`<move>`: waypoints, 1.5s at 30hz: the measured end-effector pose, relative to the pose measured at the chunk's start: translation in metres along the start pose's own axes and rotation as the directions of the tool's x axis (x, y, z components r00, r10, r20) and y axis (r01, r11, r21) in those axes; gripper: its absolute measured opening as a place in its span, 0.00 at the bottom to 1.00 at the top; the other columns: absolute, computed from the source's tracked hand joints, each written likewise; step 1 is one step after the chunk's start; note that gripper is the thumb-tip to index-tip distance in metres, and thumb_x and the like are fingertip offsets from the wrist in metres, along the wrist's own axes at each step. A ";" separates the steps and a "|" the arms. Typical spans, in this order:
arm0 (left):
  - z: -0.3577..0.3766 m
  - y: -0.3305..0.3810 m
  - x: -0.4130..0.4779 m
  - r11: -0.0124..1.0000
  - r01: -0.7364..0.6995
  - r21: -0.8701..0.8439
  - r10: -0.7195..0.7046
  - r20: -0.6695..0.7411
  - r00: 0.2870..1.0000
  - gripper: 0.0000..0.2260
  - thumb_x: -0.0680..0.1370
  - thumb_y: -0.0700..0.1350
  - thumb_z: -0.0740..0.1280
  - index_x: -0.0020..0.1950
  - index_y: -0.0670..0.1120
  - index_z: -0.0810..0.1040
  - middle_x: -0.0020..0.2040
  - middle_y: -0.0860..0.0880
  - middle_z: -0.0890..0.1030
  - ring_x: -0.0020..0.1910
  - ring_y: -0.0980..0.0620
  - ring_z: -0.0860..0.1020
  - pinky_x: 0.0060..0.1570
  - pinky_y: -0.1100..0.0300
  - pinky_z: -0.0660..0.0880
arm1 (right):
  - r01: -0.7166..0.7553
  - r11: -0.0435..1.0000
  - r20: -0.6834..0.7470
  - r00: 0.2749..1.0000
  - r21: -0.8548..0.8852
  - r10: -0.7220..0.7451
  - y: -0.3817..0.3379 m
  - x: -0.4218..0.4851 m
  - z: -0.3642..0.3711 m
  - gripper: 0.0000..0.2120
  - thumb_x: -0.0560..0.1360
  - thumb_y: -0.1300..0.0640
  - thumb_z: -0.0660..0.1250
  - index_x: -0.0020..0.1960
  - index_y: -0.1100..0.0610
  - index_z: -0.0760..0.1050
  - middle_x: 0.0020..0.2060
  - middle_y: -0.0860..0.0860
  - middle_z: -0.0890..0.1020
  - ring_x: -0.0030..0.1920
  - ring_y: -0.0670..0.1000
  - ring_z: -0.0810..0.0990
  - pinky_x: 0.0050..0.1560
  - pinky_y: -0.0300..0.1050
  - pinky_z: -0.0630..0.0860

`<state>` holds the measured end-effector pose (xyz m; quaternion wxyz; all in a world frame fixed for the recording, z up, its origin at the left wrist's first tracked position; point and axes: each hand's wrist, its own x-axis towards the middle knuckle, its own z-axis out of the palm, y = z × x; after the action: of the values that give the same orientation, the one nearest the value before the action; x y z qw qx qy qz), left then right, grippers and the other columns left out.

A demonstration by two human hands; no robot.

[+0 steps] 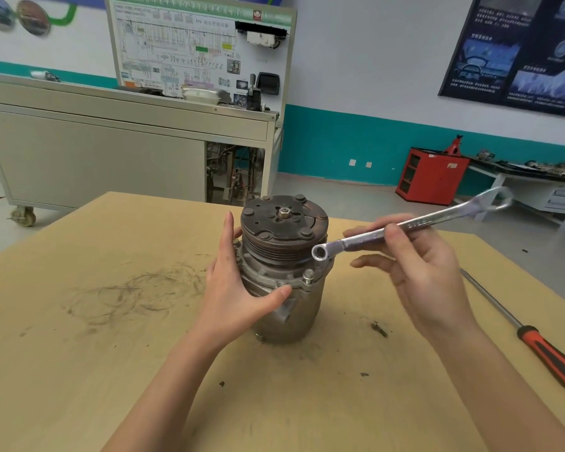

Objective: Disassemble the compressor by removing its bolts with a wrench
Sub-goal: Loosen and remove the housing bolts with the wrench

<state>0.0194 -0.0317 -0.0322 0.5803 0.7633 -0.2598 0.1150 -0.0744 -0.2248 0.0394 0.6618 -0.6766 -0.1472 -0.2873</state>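
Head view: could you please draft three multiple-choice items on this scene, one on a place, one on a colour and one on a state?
1. Where does the small loose bolt lie?
A. on the tan wooden table, beside the grey metal compressor
B. on the floor
C. inside a drawer

2. What colour is the handle of the long screwdriver?
A. blue
B. orange and black
C. yellow

3. In what state is the silver combination wrench?
A. lying flat on the table
B. hanging on the wall
C. gripped in the right hand, off the table

Answers:
1 A, the bolt rests on the tabletop, right of the compressor's base.
2 B, the handle is orange with black inlays.
3 C, the fingers curl round its shaft.
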 end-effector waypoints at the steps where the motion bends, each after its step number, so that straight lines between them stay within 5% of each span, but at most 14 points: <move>1: 0.000 0.000 0.000 1.000 0.000 0.004 0.000 -0.001 1.000 0.52 0.59 0.66 0.72 0.68 0.77 0.35 0.77 0.59 0.58 0.76 0.50 0.59 0.73 0.40 0.59 | 0.156 0.964 0.039 0.988 -0.213 -0.151 -0.009 -0.002 0.005 0.07 0.78 0.56 0.62 0.48 0.57 0.78 0.44 0.55 0.84 0.47 0.53 0.83 0.42 0.43 0.80; 3: -0.001 0.000 0.000 1.000 -0.011 0.002 0.011 -0.005 1.000 0.52 0.58 0.67 0.72 0.68 0.77 0.35 0.77 0.58 0.58 0.76 0.50 0.59 0.73 0.40 0.59 | 0.487 0.626 0.256 0.868 -0.609 -0.426 -0.019 -0.009 0.019 0.10 0.78 0.58 0.61 0.49 0.61 0.79 0.44 0.55 0.84 0.45 0.50 0.83 0.45 0.43 0.80; 6: 0.000 0.001 -0.001 1.000 -0.024 0.009 0.024 -0.011 1.000 0.52 0.60 0.68 0.72 0.68 0.76 0.34 0.76 0.57 0.62 0.75 0.51 0.62 0.73 0.41 0.59 | 0.648 -0.059 0.595 0.655 -0.759 -0.465 -0.013 -0.025 0.046 0.10 0.74 0.66 0.61 0.45 0.65 0.81 0.40 0.61 0.83 0.40 0.58 0.82 0.38 0.47 0.80; 8: 0.001 0.002 0.000 1.000 -0.007 0.007 0.007 -0.037 0.999 0.50 0.59 0.71 0.70 0.66 0.79 0.34 0.75 0.58 0.64 0.74 0.50 0.65 0.72 0.40 0.61 | 0.628 -0.224 0.656 0.629 -0.745 -0.418 -0.006 -0.033 0.058 0.08 0.73 0.67 0.62 0.44 0.63 0.81 0.41 0.62 0.83 0.40 0.59 0.83 0.40 0.48 0.81; 16: 0.001 -0.001 0.001 1.000 -0.021 -0.005 0.020 -0.055 0.998 0.49 0.58 0.71 0.69 0.66 0.79 0.36 0.72 0.61 0.65 0.73 0.52 0.66 0.72 0.41 0.61 | 0.568 -0.316 0.649 0.630 -0.760 -0.427 0.014 -0.047 0.070 0.09 0.71 0.67 0.64 0.42 0.60 0.82 0.42 0.62 0.84 0.43 0.58 0.84 0.45 0.45 0.80; 19: 0.001 0.001 0.000 1.000 -0.030 -0.008 0.029 -0.047 0.998 0.51 0.58 0.69 0.71 0.66 0.79 0.36 0.69 0.70 0.61 0.73 0.54 0.65 0.72 0.41 0.60 | 0.595 -0.251 0.634 0.618 -0.764 -0.464 0.015 -0.044 0.063 0.05 0.71 0.65 0.68 0.43 0.61 0.82 0.43 0.62 0.84 0.44 0.58 0.84 0.45 0.46 0.81; 21: 0.000 0.001 -0.001 0.999 -0.046 -0.007 0.046 -0.038 0.998 0.51 0.58 0.67 0.72 0.67 0.79 0.36 0.68 0.70 0.60 0.74 0.55 0.64 0.73 0.41 0.59 | 0.615 -0.066 0.556 0.656 -0.786 -0.510 0.017 -0.043 0.048 0.06 0.72 0.63 0.67 0.43 0.63 0.82 0.44 0.60 0.84 0.45 0.56 0.84 0.45 0.46 0.81; 23: -0.001 0.001 -0.001 0.999 -0.043 0.009 0.044 -0.028 0.999 0.51 0.59 0.68 0.71 0.66 0.78 0.35 0.70 0.66 0.59 0.75 0.53 0.61 0.73 0.41 0.58 | 0.494 0.431 0.270 0.834 -0.755 -0.481 0.015 -0.038 0.024 0.08 0.76 0.60 0.65 0.43 0.60 0.81 0.44 0.53 0.85 0.45 0.49 0.84 0.45 0.43 0.80; 25: -0.001 0.000 0.000 0.999 -0.030 0.015 0.030 -0.016 0.999 0.51 0.59 0.68 0.71 0.67 0.77 0.34 0.72 0.64 0.59 0.76 0.52 0.60 0.74 0.40 0.57 | 0.143 0.878 -0.018 0.985 -0.456 -0.170 0.014 -0.029 -0.001 0.06 0.76 0.60 0.66 0.42 0.56 0.80 0.42 0.49 0.85 0.45 0.49 0.84 0.44 0.43 0.80; 28: -0.001 -0.001 0.000 0.999 -0.040 0.024 0.040 -0.008 0.999 0.51 0.59 0.68 0.71 0.67 0.77 0.34 0.70 0.68 0.57 0.76 0.54 0.59 0.74 0.41 0.57 | -0.078 0.963 -0.096 0.994 -0.257 0.055 0.016 -0.021 -0.026 0.08 0.74 0.66 0.62 0.43 0.62 0.80 0.41 0.53 0.85 0.47 0.56 0.84 0.43 0.44 0.81; 32: 0.000 -0.003 0.002 0.999 -0.041 0.027 0.042 -0.005 0.999 0.52 0.60 0.68 0.71 0.67 0.78 0.34 0.70 0.70 0.56 0.76 0.54 0.58 0.74 0.41 0.56 | 0.208 0.878 0.059 0.978 -0.430 -0.202 0.006 -0.021 -0.013 0.06 0.77 0.61 0.64 0.47 0.59 0.80 0.47 0.48 0.85 0.52 0.49 0.83 0.52 0.40 0.78; 36: 0.001 -0.004 0.002 0.999 -0.054 0.009 0.054 -0.022 0.998 0.51 0.60 0.68 0.72 0.68 0.77 0.35 0.75 0.61 0.60 0.76 0.55 0.60 0.74 0.41 0.57 | 0.668 0.277 0.519 0.724 -0.690 -0.455 -0.004 -0.025 0.015 0.10 0.77 0.60 0.63 0.46 0.64 0.82 0.49 0.55 0.84 0.50 0.50 0.83 0.53 0.42 0.78; 38: 0.001 -0.004 0.002 0.998 -0.063 0.006 0.063 -0.031 0.998 0.52 0.59 0.67 0.72 0.68 0.78 0.36 0.73 0.64 0.60 0.75 0.55 0.61 0.74 0.41 0.57 | 0.704 0.088 0.607 0.662 -0.704 -0.441 -0.005 -0.030 0.028 0.09 0.76 0.63 0.64 0.46 0.65 0.82 0.47 0.59 0.84 0.48 0.55 0.84 0.49 0.47 0.80; 45: 0.003 -0.004 0.002 0.999 -0.037 -0.028 0.036 -0.024 0.999 0.52 0.59 0.69 0.73 0.66 0.79 0.35 0.74 0.61 0.63 0.74 0.55 0.64 0.73 0.41 0.58 | 0.647 -0.180 0.657 0.644 -0.741 -0.392 0.007 -0.040 0.057 0.03 0.69 0.63 0.72 0.43 0.61 0.82 0.43 0.58 0.84 0.43 0.56 0.83 0.48 0.44 0.80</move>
<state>0.0233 -0.0339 -0.0355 0.5919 0.7486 -0.2684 0.1309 -0.0909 -0.1621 0.0130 -0.1530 -0.8255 -0.2493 -0.4826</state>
